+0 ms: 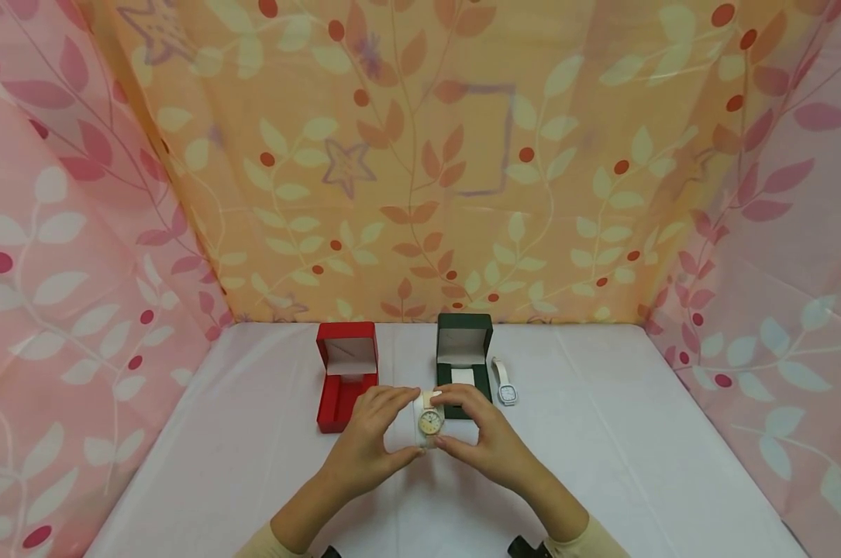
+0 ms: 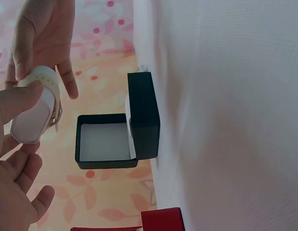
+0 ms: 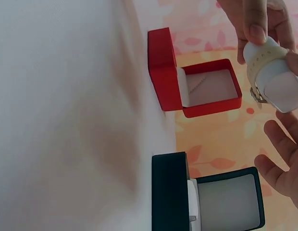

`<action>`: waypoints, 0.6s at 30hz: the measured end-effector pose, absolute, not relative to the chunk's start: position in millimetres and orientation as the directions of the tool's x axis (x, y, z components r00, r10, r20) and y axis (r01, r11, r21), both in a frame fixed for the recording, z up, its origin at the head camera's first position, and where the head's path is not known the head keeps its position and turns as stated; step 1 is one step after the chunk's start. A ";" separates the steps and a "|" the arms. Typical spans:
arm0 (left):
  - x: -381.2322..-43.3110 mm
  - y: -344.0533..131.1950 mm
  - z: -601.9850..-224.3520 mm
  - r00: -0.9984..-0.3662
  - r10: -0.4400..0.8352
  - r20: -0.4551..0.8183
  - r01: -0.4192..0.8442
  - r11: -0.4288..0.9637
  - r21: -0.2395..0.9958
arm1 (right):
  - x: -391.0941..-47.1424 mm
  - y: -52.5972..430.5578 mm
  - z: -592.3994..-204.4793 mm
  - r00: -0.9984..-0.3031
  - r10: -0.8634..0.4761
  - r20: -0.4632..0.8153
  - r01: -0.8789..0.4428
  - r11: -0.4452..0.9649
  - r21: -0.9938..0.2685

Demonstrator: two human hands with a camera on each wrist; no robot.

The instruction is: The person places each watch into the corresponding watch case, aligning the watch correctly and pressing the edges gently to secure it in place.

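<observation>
A wristwatch [image 1: 430,422] with a round pale dial and cream strap is wrapped round a white cushion [image 2: 31,120]. Both hands hold the cushion at its two ends. My left hand [image 1: 367,442] grips one end between thumb and fingers. Across from it, my right hand [image 1: 493,442] grips the other end the same way. In the right wrist view the strap's buckle [image 3: 257,95] shows on the underside. Behind the hands stand an open red watch box [image 1: 346,339] and an open dark green watch box [image 1: 464,325]; a white insert [image 1: 463,377] shows inside the green one.
A second watch [image 1: 507,394], with a squarish dial and white strap, lies on the table just right of the green box. White cloth covers the table [image 1: 601,434]. Patterned curtains [image 1: 420,155] close off the back and both sides.
</observation>
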State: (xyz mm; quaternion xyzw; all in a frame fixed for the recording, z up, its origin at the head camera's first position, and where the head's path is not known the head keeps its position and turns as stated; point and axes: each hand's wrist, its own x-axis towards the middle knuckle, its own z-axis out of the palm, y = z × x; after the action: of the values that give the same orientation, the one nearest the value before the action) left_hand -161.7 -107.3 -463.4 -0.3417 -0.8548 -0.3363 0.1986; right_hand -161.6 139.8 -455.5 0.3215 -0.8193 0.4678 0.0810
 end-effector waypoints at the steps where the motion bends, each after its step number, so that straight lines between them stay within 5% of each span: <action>1: -161.7 -107.6 -463.6 -0.686 0.452 0.570 0.719 0.539 0.438 | -162.2 141.0 -455.2 -0.780 -0.459 0.424 -0.600 0.359 -0.715; 18: -162.2 -110.1 -460.8 -0.717 0.427 0.551 0.690 0.547 0.474 | -167.8 151.0 -450.1 -0.782 -0.481 0.397 -0.605 0.430 -0.670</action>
State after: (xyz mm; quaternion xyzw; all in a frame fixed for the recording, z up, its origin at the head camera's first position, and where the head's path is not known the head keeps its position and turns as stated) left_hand -162.2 -110.1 -460.8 -0.3254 -0.8588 -0.3475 0.1892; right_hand -167.8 151.0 -450.1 0.3222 -0.8425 0.4256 0.0730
